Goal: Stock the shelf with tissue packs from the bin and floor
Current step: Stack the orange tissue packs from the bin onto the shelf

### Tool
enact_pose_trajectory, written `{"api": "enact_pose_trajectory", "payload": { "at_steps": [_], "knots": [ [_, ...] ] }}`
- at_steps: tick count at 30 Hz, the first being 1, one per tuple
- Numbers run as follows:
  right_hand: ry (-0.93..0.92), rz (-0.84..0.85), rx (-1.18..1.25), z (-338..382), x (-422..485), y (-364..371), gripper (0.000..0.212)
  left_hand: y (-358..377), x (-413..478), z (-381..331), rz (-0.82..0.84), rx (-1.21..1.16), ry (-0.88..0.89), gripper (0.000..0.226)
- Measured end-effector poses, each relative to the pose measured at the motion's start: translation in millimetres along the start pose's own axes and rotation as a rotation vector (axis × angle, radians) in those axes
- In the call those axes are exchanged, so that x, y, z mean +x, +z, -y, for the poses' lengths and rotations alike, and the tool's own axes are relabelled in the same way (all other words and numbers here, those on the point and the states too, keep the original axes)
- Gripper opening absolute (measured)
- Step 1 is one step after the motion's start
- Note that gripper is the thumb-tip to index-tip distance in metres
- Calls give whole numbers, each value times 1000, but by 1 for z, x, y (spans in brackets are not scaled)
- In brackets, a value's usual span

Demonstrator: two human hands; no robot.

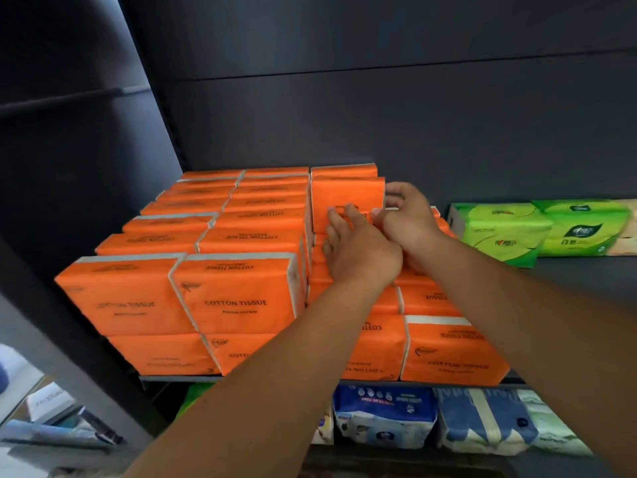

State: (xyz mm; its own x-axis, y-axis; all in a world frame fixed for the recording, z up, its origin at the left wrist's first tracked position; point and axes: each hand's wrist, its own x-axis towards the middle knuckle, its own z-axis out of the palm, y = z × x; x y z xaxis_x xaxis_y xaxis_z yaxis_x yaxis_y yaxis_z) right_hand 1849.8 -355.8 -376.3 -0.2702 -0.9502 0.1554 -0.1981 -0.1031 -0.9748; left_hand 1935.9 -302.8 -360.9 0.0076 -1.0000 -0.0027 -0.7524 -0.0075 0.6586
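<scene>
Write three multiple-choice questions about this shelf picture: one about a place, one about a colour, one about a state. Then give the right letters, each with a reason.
1. Where do the green plastic-wrapped tissue packs lie?
A. On the floor
B. On the dark shelf, right of the orange stacks
C. On top of the orange stacks

2. What colour is the plastic-wrapped tissue pack that both hands touch?
A. Blue
B. Green
C. Orange

3. What does the right hand do?
A. Hangs idle
B. Grips that pack's right edge
C. Holds a green pack

Answers: 1 B, they sit beside the orange stacks on one board; 2 C, its face under the left hand is orange; 3 B, its fingers curl round that edge.
</scene>
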Motion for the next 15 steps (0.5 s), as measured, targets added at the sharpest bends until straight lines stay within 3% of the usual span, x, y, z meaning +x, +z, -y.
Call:
{"api": "enact_pose_trajectory", "payload": {
  "at_steps": [10, 15],
  "knots": [
    [-48, 7, -78, 0, 16, 1, 36, 0, 18, 2, 23, 52, -12, 79],
    [-67, 113, -259, 5, 10, -10, 45, 1, 20, 4, 34, 110, -17, 77]
  ]
}}
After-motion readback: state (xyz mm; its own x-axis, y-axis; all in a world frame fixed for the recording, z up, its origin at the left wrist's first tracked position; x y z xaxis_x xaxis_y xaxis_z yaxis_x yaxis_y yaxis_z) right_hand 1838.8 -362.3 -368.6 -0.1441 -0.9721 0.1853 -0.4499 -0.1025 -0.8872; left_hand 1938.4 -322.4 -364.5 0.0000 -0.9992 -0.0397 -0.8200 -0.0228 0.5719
